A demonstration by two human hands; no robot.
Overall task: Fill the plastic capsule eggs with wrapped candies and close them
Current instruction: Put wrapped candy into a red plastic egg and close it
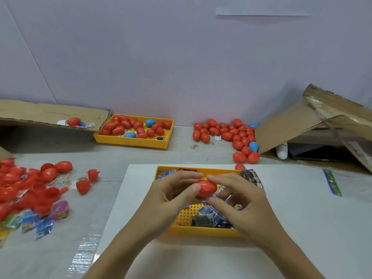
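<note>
Left hand (173, 190) and right hand (239, 196) both grasp red egg (206, 188); above yellow tray (203, 231).

Bright even light, blurred left edge

I am seeing two yellow trays: the near tray (201, 231) and the far tray (131, 142). I am holding one red egg (206, 188) between my two hands. Two blue eggs are lying in the far tray, and too many red eggs to count.
</note>
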